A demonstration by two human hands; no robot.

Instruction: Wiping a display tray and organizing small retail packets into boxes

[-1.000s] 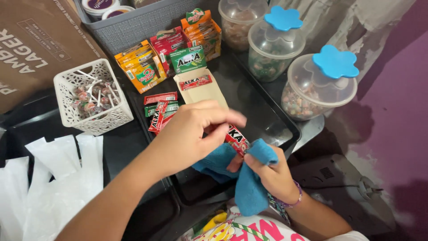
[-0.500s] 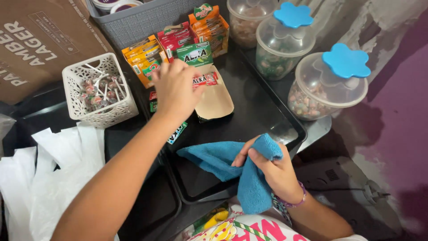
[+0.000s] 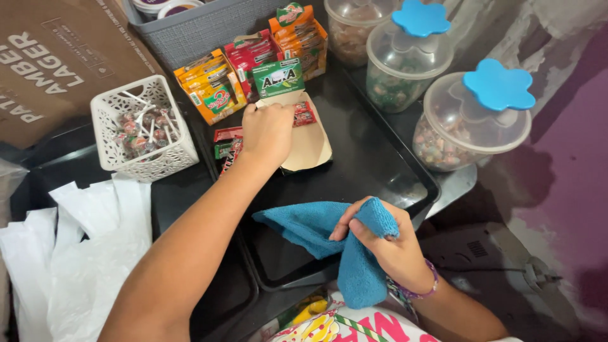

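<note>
Head cam, closest in: the right hand (image 3: 394, 253) is bunched tight around a blue cloth (image 3: 335, 244), which hangs over the near edge of the black tray (image 3: 380, 171). Further out, the left hand (image 3: 267, 131) has its fingers curled on a small red packet (image 3: 304, 114), setting it in the tan cardboard box (image 3: 310, 145) on the tray. Behind that sit boxes of sweets (image 3: 250, 69) and lidded candy jars (image 3: 472, 120).

White lattice basket (image 3: 144, 130) of lollipops; blue-lidded jars (image 3: 472, 123); white bags (image 3: 82, 253).
</note>
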